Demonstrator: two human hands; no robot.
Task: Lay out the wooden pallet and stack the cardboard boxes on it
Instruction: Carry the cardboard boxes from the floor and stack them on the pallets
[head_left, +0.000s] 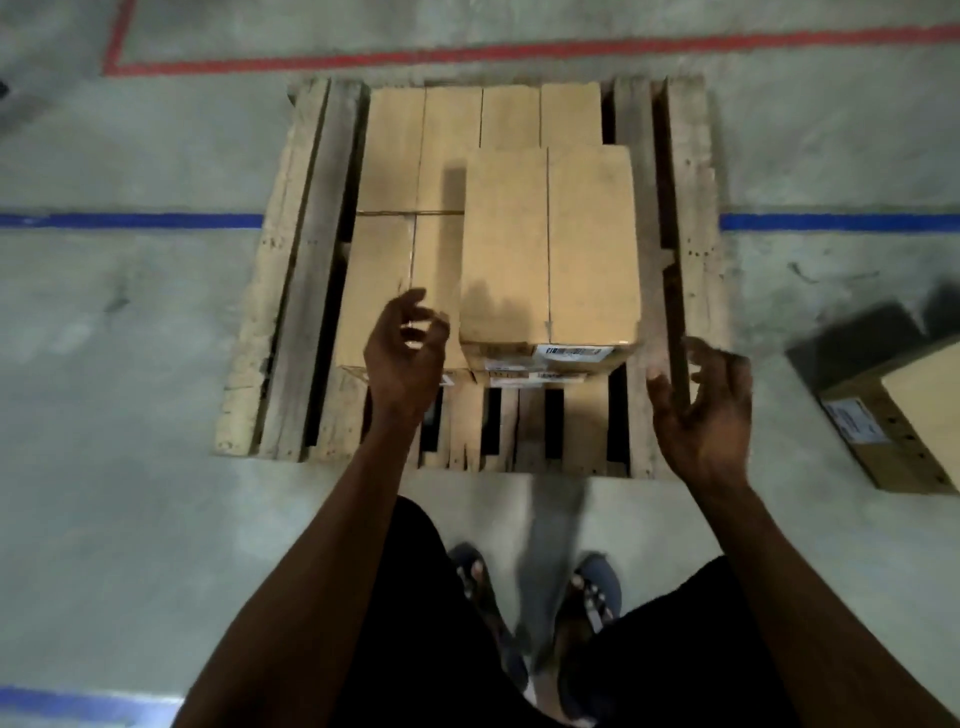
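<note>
A grey concrete floor marked with red and blue tape lines carries the wooden pallet, already laid flat with a first layer of cardboard boxes. The top box sits on the near right, its long axis running away from the person. Both the left hand and right hand hover loosely curled, holding nothing. Another box waits on the floor at right, so stacking looks unfinished.
</note>
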